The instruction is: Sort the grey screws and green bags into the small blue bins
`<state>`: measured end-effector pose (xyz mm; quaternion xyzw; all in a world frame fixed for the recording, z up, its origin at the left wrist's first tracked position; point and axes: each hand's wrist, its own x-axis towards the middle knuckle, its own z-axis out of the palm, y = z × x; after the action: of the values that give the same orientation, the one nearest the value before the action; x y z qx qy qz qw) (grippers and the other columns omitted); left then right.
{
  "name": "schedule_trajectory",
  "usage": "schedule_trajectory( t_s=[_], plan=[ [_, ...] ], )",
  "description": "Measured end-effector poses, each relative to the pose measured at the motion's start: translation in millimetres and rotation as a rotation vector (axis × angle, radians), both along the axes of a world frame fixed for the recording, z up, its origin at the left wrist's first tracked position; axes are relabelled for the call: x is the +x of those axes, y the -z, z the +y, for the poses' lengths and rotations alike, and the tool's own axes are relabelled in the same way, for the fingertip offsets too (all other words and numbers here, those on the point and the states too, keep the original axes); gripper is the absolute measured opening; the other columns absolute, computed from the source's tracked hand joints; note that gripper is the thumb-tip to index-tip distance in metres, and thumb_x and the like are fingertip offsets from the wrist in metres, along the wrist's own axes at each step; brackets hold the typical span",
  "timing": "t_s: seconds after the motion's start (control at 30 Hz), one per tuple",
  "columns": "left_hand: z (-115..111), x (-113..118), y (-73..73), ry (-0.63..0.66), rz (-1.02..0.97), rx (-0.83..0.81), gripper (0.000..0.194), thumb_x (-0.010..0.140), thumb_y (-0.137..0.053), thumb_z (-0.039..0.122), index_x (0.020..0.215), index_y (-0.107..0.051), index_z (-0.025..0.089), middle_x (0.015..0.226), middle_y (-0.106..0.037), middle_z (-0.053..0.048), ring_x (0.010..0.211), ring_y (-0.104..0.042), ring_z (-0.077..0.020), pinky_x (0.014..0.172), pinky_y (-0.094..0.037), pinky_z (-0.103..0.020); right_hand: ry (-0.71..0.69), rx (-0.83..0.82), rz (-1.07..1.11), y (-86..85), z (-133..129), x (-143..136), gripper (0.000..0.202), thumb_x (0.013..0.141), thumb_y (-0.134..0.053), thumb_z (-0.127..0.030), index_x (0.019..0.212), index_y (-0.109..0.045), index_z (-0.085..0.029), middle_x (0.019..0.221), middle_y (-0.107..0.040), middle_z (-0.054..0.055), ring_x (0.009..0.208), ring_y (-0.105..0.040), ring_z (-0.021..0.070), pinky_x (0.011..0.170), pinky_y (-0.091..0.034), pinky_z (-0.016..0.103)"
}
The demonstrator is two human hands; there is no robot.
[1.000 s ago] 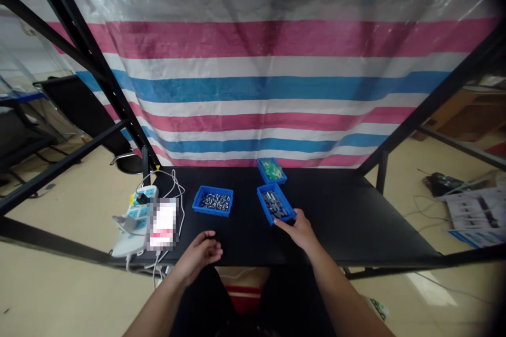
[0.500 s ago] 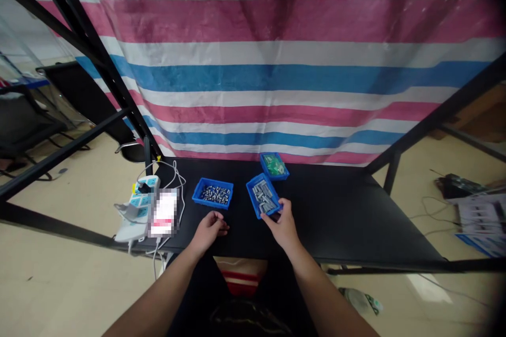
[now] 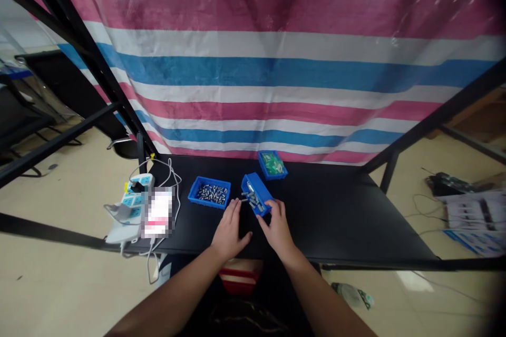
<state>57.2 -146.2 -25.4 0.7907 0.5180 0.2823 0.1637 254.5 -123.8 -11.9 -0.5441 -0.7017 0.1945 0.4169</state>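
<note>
My right hand (image 3: 276, 225) grips the near right end of a blue bin (image 3: 261, 189), which is tilted to the left. Metal cylinders (image 3: 255, 199) lie at its lower left side, and one sticks out over the edge. My left hand (image 3: 232, 231) is beside it with thumb and fingers apart, holding nothing, its fingertips between this bin and a second blue bin (image 3: 192, 196). Small metal pieces (image 3: 212, 194) fill that second bin. Behind the tilted bin stands a third blue bin (image 3: 283, 174) with green bagged parts (image 3: 272, 163).
On the left of the black table (image 3: 336, 210) lie a power strip (image 3: 138, 200), white cables (image 3: 178, 184) and a blurred bright screen (image 3: 158, 213). Black frame posts (image 3: 97, 71) stand at both sides, and a striped sheet (image 3: 256, 73) hangs behind.
My right hand has tipped the bin of metal cylinders to the left, and they have slid to that side. My left hand has moved right and opened out. The view has shifted slightly.
</note>
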Motion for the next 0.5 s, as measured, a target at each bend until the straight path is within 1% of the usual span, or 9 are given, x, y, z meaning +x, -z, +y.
schedule_trajectory(
  t_s=[0.07, 0.13, 0.27, 0.37, 0.5],
  plan=[
    [7.8, 6.4, 4.1, 0.002, 0.05, 0.02, 0.093, 0.088, -0.06, 0.042, 0.158, -0.009, 0.007, 0.164, -0.014, -0.017, 0.153, -0.008, -0.0301, 0.123, -0.023, -0.047, -0.004, 0.011, 0.006, 4.4, 1.4, 1.7, 0.035, 0.091, -0.06, -0.025, 0.124, -0.048, -0.023, 0.128, -0.043, 0.014, 0.117, -0.056, 0.0287, 0.101, -0.051, 0.048],
    [13.7, 12.0, 6.9, -0.007, 0.097, 0.039, 0.093, 0.089, -0.057, 0.043, 0.158, -0.008, 0.005, 0.165, -0.01, -0.018, 0.153, -0.004, -0.031, 0.123, -0.023, -0.049, -0.011, 0.017, 0.017, 9.2, 3.2, 4.0, 0.036, 0.092, -0.061, -0.027, 0.125, -0.049, -0.023, 0.13, -0.043, 0.015, 0.118, -0.056, 0.0294, 0.101, -0.052, 0.049],
    [20.5, 19.2, 12.1, -0.061, 0.186, 0.051, 0.091, 0.09, -0.054, 0.048, 0.156, -0.015, 0.0, 0.164, -0.009, -0.022, 0.153, -0.001, -0.0341, 0.122, -0.024, -0.051, -0.03, 0.038, 0.013, 15.8, 5.1, 9.5, 0.036, 0.092, -0.062, -0.029, 0.126, -0.051, -0.024, 0.132, -0.044, 0.014, 0.119, -0.058, 0.0287, 0.102, -0.053, 0.049],
    [21.8, 20.5, 16.2, -0.071, 0.218, 0.052, 0.086, 0.092, -0.051, 0.05, 0.156, -0.019, 0.001, 0.164, -0.01, -0.022, 0.153, -0.002, -0.0348, 0.121, -0.025, -0.052, -0.035, 0.121, -0.052, 19.4, 4.8, 13.0, 0.034, 0.094, -0.062, -0.029, 0.126, -0.053, -0.024, 0.135, -0.046, 0.014, 0.123, -0.057, 0.0294, 0.103, -0.052, 0.049],
    [21.1, 20.0, 18.2, -0.071, 0.23, 0.052, 0.084, 0.094, -0.047, 0.05, 0.156, -0.019, 0.002, 0.163, -0.011, -0.021, 0.153, -0.004, -0.0339, 0.121, -0.026, -0.052, -0.037, 0.271, -0.11, 24.5, 4.6, 14.6, 0.034, 0.094, -0.063, -0.026, 0.128, -0.056, -0.025, 0.137, -0.048, 0.014, 0.127, -0.055, 0.0301, 0.105, -0.051, 0.049]
  ],
)
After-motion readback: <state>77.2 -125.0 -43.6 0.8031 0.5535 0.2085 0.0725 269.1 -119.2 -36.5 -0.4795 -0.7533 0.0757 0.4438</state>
